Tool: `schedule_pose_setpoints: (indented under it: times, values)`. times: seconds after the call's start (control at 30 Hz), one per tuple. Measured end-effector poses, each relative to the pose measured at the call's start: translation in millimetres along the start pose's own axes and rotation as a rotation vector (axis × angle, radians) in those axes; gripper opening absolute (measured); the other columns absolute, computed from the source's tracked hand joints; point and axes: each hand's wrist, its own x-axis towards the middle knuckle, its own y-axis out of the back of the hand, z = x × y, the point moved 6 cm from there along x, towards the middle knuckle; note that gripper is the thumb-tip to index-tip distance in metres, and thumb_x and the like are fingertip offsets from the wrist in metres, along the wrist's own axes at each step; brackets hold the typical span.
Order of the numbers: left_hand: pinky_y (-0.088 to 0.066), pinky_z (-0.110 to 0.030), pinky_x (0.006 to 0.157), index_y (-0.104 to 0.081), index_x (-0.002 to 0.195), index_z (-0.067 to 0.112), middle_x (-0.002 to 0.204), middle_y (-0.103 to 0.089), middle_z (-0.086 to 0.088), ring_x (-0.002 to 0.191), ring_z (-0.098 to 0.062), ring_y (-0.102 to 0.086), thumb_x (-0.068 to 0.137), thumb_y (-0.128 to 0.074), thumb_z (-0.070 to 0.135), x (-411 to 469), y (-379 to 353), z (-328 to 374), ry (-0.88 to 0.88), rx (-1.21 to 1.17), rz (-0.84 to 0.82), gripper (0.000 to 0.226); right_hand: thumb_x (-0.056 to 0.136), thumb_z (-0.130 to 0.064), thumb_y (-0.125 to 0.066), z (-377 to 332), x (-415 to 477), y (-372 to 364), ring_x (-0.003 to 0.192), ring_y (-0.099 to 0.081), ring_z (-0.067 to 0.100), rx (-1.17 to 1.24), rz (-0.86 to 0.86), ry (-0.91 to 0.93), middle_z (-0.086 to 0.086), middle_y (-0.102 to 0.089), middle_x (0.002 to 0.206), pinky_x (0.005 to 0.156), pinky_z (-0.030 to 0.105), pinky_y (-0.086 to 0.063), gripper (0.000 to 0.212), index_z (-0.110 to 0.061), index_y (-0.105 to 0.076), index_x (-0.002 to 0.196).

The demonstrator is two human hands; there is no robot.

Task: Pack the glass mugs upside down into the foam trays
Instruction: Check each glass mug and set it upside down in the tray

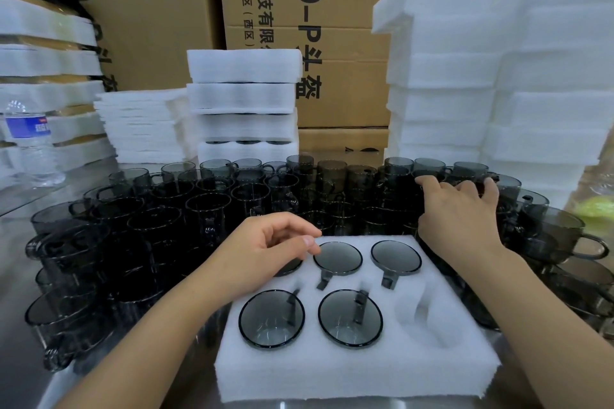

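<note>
Head view: foam tray (358, 372) lies centre front. Five grey glass mugs (337, 257) sit in its pockets mouth-down, bases up, long axis vertical, handles slotted toward the tray's midline, presumably so they cannot turn. Front-right pocket (422, 319) is empty. Left hand (265, 252) hovers over the back-left mug (290, 267), fingers loosely curled, pinching nothing. Right hand (458, 212) reaches into the upright loose mugs (206, 206), fingers spread over a rim; cannot tell if it grips.

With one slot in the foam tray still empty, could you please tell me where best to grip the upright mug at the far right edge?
Take its handle, coming from the right: the loop juts out sideways, clear of neighbours, while the mug is crowded on its left by other mugs. It stands mouth up, so it needs turning over.
</note>
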Motion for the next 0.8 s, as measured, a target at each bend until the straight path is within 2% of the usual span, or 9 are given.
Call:
schedule_pose_setpoints:
  times: [0.2,0.3,0.37,0.4,0.47,0.53,0.6,0.67,0.8]
  values:
    - [-0.048,-0.011,0.076,-0.069,0.091,0.029,0.087,-0.075,0.010,0.079,0.000,-0.067,0.092,-0.061,0.016,-1,0,2,0.001,0.004,-0.002,0.016,0.084,-0.009,-0.054,-4,0,12,0.110,-0.049,0.028,0.212,0.058,0.037,-0.001,-0.067,0.101,0.111,0.047,-0.012,0.056,-0.025,-0.042,0.136]
    - [-0.050,-0.013,0.078,-0.069,0.092,0.030,0.088,-0.075,0.010,0.080,-0.001,-0.067,0.091,-0.061,0.017,-1,0,1,0.006,0.007,-0.010,0.016,0.083,-0.007,-0.058,-14,-5,30,0.101,-0.056,0.024,0.524,0.133,0.110,-0.010,-0.066,0.090,0.108,0.043,-0.025,0.055,-0.023,-0.045,0.134]
    - [-0.051,-0.017,0.080,-0.069,0.095,0.031,0.088,-0.075,0.010,0.081,-0.003,-0.067,0.091,-0.062,0.020,0,-1,1,0.002,-0.001,-0.008,0.014,0.081,-0.003,-0.062,-24,-12,44,0.090,-0.060,0.018,0.793,0.169,0.180,-0.019,-0.061,0.081,0.099,0.041,-0.037,0.057,-0.021,-0.047,0.133]
    - [-0.053,-0.020,0.082,-0.067,0.098,0.033,0.089,-0.075,0.010,0.082,-0.006,-0.067,0.090,-0.063,0.024,0,-1,1,0.000,-0.011,-0.005,0.013,0.081,-0.002,-0.063,-29,-16,51,0.087,-0.059,0.014,0.892,0.175,0.221,-0.019,-0.061,0.081,0.095,0.036,-0.040,0.059,-0.022,-0.046,0.134]
    - [-0.051,-0.029,0.088,-0.061,0.108,0.038,0.090,-0.074,0.008,0.087,-0.018,-0.066,0.081,-0.062,0.034,1,-1,0,-0.002,-0.025,0.001,0.027,0.082,-0.005,-0.065,-40,-26,63,0.089,-0.058,0.007,1.016,0.170,0.322,-0.016,-0.065,0.085,0.092,0.024,-0.038,0.062,-0.028,-0.043,0.135]
    - [-0.052,-0.032,0.090,-0.052,0.122,0.041,0.092,-0.074,0.006,0.092,-0.024,-0.065,0.076,-0.066,0.037,2,-2,-2,-0.005,-0.038,-0.010,0.047,0.084,-0.010,-0.066,-52,-37,71,0.099,-0.050,-0.004,1.045,0.152,0.448,-0.019,-0.066,0.090,0.095,0.009,-0.027,0.063,-0.039,-0.038,0.132]
    - [-0.053,-0.024,0.076,-0.045,0.133,0.037,0.088,-0.073,0.007,0.079,-0.016,-0.064,0.074,-0.071,0.033,2,-3,-4,-0.007,-0.094,-0.023,0.065,0.084,-0.013,-0.066,-66,-50,74,0.102,-0.043,-0.009,1.008,0.123,0.582,-0.022,-0.064,0.094,0.092,0.001,-0.019,0.063,-0.044,-0.033,0.129]
    - [-0.045,-0.015,0.065,-0.043,0.137,0.032,0.081,-0.069,0.008,0.067,-0.004,-0.054,0.073,-0.072,0.028,2,-3,-3,-0.024,-0.133,-0.029,0.070,0.083,-0.015,-0.064,-78,-60,72,0.098,-0.043,-0.003,0.927,0.097,0.698,-0.015,-0.063,0.096,0.093,0.001,-0.017,0.061,-0.042,-0.034,0.129]
    - [-0.043,-0.018,0.065,-0.052,0.129,0.040,0.089,-0.069,0.011,0.068,-0.002,-0.050,0.074,-0.075,0.031,2,-2,-1,-0.066,-0.046,-0.034,0.061,0.083,-0.019,-0.059,-84,-66,68,0.091,-0.039,0.007,0.801,0.096,0.773,-0.003,-0.056,0.092,0.094,0.006,-0.022,0.055,-0.037,-0.042,0.132]
